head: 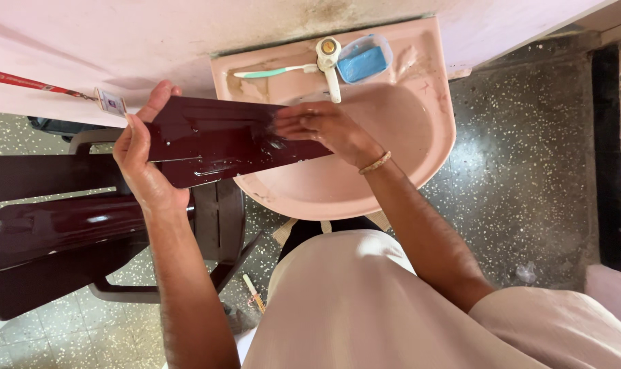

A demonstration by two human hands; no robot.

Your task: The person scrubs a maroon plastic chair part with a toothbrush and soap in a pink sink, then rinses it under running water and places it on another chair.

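The left hand point(141, 164) grips the left end of a dark red panel point(215, 140), held over the pink sink point(420, 147). The right hand point(324, 126) presses flat on it, fingers together. A chair point(51, 232) stands left.

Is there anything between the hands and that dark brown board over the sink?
Nothing visible. The left hand grips one end of the dark brown board, and the right hand lies flat on its wet top above the pink sink.
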